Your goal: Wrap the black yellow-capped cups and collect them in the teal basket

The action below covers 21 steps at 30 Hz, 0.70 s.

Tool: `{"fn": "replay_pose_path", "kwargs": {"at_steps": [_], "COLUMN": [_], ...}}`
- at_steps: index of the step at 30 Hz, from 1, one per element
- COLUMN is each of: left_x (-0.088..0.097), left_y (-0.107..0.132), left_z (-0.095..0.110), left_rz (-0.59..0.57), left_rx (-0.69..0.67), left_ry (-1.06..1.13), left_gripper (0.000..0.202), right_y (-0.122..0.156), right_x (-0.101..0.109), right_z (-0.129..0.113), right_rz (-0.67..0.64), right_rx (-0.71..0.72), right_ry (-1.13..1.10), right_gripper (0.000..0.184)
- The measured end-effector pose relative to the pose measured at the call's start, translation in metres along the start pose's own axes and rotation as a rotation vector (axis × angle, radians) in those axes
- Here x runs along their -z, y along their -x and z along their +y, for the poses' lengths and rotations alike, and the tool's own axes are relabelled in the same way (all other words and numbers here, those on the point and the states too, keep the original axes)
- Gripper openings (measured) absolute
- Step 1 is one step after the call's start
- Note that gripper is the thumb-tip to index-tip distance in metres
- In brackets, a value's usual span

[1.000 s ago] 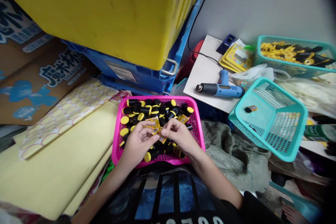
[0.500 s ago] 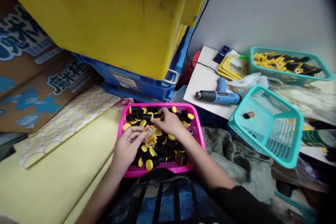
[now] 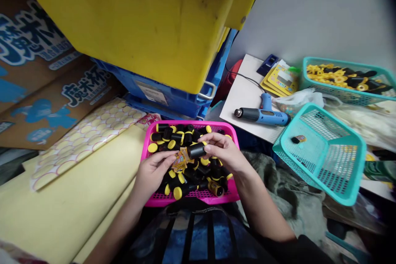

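Note:
A pink basket point(image 3: 145, 161) on my lap holds several black cylinders with yellow caps point(image 3: 173, 136). My right hand point(image 3: 224, 152) grips one black cylinder point(image 3: 196, 150) above the basket, lying sideways. My left hand point(image 3: 154, 171) pinches a small orange-yellow printed label point(image 3: 179, 159) right next to that cylinder's left end. Both hands are closed on what they hold and nearly meet over the basket's middle.
A tilted teal basket point(image 3: 324, 148) at the right holds one small piece point(image 3: 298, 139). Behind it are a blue heat gun point(image 3: 262, 114), yellow cards point(image 3: 280, 78) and a second teal basket point(image 3: 346, 80) of yellow and black parts. Yellow and blue crates point(image 3: 148, 37) loom ahead; yellow sheets point(image 3: 62, 198) lie left.
My right hand reached to the back of the pink basket, picked up a black cylinder and brought it to the label held in my left hand.

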<state>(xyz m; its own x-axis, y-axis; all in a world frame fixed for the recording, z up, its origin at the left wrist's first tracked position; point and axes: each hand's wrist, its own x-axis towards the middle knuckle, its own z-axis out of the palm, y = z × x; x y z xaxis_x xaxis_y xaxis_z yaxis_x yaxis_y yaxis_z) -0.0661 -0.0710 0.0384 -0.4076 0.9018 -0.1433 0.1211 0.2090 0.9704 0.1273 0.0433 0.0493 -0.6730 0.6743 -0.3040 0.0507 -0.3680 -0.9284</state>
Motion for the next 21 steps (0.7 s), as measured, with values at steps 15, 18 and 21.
{"fn": "replay_pose_path", "kwargs": {"at_steps": [15, 18, 21], "left_x": [-0.009, -0.013, -0.018], "left_y": [0.007, 0.012, 0.016], "left_z": [0.007, 0.008, 0.010], "left_rz": [-0.146, -0.155, -0.169], "left_rx": [0.133, 0.114, 0.091], "left_ry": [0.204, 0.251, 0.284], "left_gripper": [0.034, 0.029, 0.026], "right_y": [0.005, 0.005, 0.005], "right_x": [-0.018, -0.026, -0.034], "right_z": [0.029, 0.040, 0.050], "right_rz": [-0.036, -0.084, -0.172], "right_rx": [0.039, 0.074, -0.011], "right_ry": [0.111, -0.084, -0.351], "right_gripper": [0.053, 0.048, 0.055]}}
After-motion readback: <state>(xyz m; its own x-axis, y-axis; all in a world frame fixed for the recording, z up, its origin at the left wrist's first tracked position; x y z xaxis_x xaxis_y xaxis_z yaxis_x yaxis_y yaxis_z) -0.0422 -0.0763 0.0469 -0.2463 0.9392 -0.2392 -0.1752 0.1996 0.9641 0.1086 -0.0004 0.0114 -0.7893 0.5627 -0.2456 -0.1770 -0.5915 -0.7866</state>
